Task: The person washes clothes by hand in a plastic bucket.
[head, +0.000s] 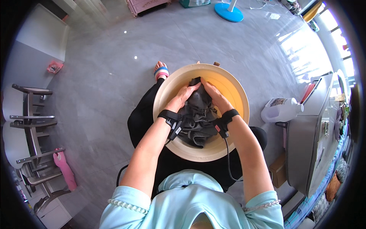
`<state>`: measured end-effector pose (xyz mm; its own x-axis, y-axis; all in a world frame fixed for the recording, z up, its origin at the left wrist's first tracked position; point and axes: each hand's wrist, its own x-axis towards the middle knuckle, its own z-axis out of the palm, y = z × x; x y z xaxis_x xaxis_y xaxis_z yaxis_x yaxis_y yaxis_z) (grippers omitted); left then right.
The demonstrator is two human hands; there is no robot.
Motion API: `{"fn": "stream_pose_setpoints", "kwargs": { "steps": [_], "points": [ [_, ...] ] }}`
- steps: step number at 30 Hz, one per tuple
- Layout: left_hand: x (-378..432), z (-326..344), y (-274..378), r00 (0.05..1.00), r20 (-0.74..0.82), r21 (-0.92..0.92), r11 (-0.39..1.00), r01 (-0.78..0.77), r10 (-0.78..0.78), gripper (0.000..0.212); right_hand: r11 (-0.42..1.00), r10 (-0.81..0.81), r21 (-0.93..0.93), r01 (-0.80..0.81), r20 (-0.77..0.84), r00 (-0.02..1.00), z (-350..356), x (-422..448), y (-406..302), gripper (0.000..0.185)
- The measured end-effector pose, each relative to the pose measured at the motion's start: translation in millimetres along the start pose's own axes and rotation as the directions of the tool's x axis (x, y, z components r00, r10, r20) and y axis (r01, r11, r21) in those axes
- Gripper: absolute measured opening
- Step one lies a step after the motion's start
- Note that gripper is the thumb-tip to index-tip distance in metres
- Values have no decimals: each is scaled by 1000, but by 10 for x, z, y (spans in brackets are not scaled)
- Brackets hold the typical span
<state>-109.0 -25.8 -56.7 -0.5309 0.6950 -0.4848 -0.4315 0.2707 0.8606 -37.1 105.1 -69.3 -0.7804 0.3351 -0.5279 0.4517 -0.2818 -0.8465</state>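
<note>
A round plastic basin [241, 94], cream at the rim and yellowish inside, sits between my legs. A bunched dark grey cloth [198, 126] lies in folds in it and looks wet. My left hand [184, 96] grips the cloth's far end from the left, thumb on top. From the other side my right hand [214, 94] presses against the same bunch, its fingertips nearly meeting the left ones. A small black end of cloth sticks up past the fingers. Hands and wrists cover part of the cloth's sides.
Black straps with devices and cables [228, 151] sit on both wrists. To the right, a clear plastic jug [278, 110] stands by a grey table [303, 143]. Dark chairs [34, 123] line the left side. A blue round base [228, 13] with a white pole stands ahead.
</note>
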Motion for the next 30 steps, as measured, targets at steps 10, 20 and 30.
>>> {"fn": "stream_pose_setpoints", "kwargs": {
  "steps": [10,20,30],
  "points": [
    [-962,142,117,871,341,812,357,-462,352,67,583,-434,-637,505,282,856,-28,-1247,-212,47],
    [-662,466,-306,979,59,975,-198,-99,-196,148,-154,-106,-968,198,216,971,263,-817,520,76],
    [118,170,-202,973,-1,999,52,14,-232,129,105,-260,-962,252,218,941,22,98,509,42]
  ]
}}
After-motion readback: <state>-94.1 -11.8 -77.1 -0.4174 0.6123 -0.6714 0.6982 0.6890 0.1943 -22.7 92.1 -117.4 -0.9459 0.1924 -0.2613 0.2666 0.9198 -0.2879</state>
